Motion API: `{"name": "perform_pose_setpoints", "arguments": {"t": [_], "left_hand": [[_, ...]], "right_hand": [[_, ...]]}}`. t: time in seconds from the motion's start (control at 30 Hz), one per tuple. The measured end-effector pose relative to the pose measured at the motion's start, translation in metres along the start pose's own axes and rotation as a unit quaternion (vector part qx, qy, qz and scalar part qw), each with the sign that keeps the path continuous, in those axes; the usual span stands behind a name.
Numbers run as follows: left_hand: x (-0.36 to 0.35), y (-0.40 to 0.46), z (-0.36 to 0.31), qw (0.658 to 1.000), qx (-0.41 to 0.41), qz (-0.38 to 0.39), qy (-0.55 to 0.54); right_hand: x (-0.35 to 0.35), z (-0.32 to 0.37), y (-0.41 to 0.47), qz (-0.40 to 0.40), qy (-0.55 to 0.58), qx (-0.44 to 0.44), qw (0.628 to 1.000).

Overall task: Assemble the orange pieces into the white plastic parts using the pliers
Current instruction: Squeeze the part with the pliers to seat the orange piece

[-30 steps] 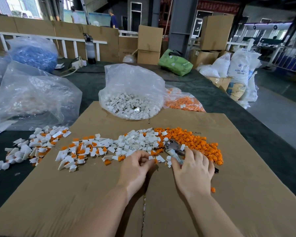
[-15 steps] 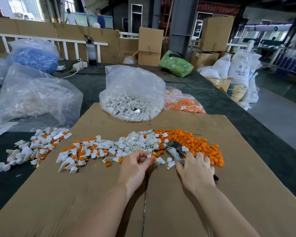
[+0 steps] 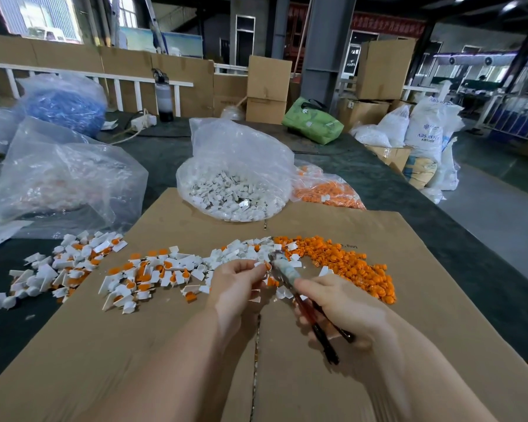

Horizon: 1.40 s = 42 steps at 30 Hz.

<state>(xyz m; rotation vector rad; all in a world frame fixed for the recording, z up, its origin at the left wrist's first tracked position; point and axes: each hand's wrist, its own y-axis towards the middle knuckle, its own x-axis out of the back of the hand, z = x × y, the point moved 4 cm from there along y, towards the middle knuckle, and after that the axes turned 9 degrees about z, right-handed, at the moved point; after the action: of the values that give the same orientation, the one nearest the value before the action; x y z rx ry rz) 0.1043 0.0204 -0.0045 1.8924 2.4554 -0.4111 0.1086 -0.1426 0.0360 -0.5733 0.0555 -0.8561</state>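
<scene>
Two hands (image 3: 238, 287) – steel pliers (image 3: 287, 274), ridged orange pieces (image 3: 348, 266)

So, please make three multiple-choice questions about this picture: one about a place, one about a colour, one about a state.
1. Where does the loose heap of orange pieces lie on the cardboard sheet?
A. to the right of the pliers' tip
B. at the sheet's left edge
C. inside the bag of white parts

2. What colour is the soft bag at the table's far end, in front of the stacked boxes?
A. red
B. green
C. black

3. What is the right hand doing?
A. lying flat and open on the cardboard
B. gripping the pliers by their handles
C. lifting the bag of white parts

Answers:
1. A, the orange heap spreads to the right of the pliers' tip.
2. B, its fabric is plainly green.
3. B, the fingers curl round the dark handles, with the pliers' tip toward the left hand, which pinches a small white part.
</scene>
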Motion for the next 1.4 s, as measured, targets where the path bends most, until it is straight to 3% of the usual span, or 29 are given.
{"name": "perform_pose_setpoints", "arguments": {"t": [0.1,0.27,0.67,1.0,1.4], "left_hand": [[0.005,0.004,-0.001,1.000,-0.002,-0.016,0.005],[0.007,0.007,0.000,1.000,0.006,-0.028,0.012],[0.006,0.009,-0.004,0.999,0.011,-0.042,0.013],[0.003,0.009,-0.006,0.999,0.006,-0.042,0.002],[0.001,0.009,-0.002,0.998,0.011,-0.058,-0.030]], "right_hand": [[-0.002,-0.002,0.000,0.021,0.047,-0.008,0.999],[-0.008,-0.001,0.000,0.071,0.033,0.007,0.997],[-0.004,0.007,0.000,0.018,-0.146,-0.007,0.989],[-0.004,0.004,-0.001,0.051,-0.059,-0.015,0.997],[-0.008,0.009,0.000,-0.029,-0.155,0.000,0.987]]}}
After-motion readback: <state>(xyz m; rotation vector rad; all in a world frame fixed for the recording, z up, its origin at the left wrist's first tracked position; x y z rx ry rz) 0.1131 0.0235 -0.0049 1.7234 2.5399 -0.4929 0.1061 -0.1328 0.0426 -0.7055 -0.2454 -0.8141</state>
